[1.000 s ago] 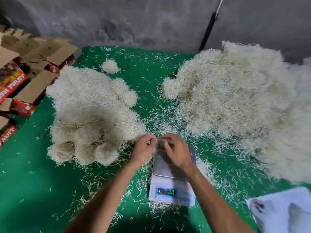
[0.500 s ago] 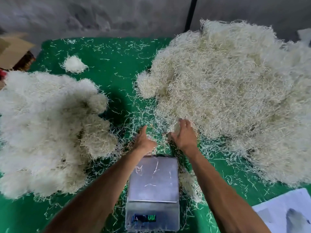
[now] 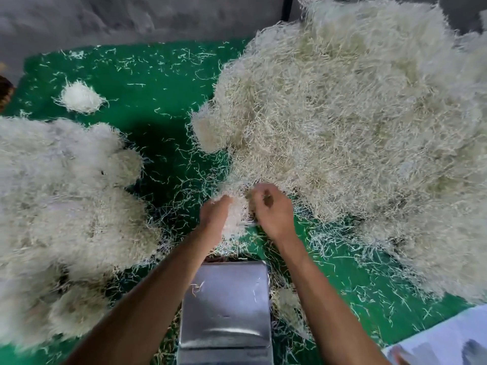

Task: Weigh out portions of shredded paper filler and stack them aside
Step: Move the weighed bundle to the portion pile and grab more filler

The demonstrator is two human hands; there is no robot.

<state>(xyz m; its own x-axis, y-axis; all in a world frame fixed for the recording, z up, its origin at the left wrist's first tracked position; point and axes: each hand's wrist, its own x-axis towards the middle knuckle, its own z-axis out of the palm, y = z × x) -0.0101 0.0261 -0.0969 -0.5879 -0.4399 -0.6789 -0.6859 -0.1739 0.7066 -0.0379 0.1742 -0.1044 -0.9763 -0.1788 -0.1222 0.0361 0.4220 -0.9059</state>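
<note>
Two hands, left hand [image 3: 214, 216] and right hand [image 3: 274, 212], clamped on tuft of cream shredded paper filler [image 3: 237, 219], gathering portion; next, likely onto bare steel scale [image 3: 226, 306].

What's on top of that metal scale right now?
Only a few stray paper shreds lie on the scale platform; no portion yet. Its display lies below the picture's edge, so no reading shows.

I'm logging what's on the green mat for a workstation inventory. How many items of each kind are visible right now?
Large loose filler pile: 1
Heap of rounded filler portions at left: 1
Small separate filler clump: 1
Filler tuft between the left hand and right hand: 1
Scale: 1
White sheet, lower right: 1
Total: 6
</note>
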